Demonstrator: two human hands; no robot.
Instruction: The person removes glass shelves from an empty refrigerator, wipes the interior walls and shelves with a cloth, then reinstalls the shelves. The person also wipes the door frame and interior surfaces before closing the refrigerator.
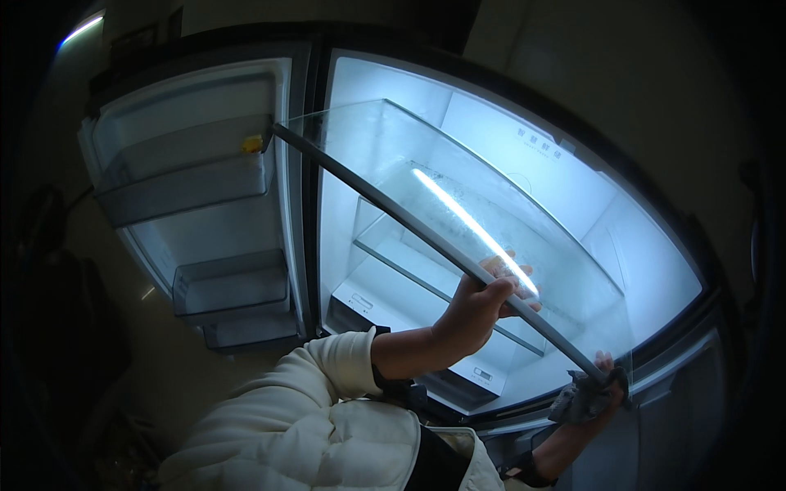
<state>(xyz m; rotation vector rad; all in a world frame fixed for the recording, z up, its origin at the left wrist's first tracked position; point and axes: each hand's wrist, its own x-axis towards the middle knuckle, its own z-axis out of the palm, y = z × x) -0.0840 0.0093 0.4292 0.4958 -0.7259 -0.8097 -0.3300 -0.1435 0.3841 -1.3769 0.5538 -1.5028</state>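
Observation:
A clear glass fridge shelf (458, 188) with a grey front trim bar is held tilted in front of the open, lit fridge interior (573, 204). My left hand (479, 307) grips the trim bar near its middle, fingers curled under the glass. My right hand (602, 385) holds the bar's lower right end together with a grey cloth (577, 401) bunched in the palm. Both arms come up from the lower edge, the left one in a cream padded sleeve.
The left fridge door (196, 204) stands open with several clear door bins; a small yellow item (252, 144) sits in the upper bin. Another glass shelf (409, 262) and a white drawer (385, 307) remain inside. The room around is dark.

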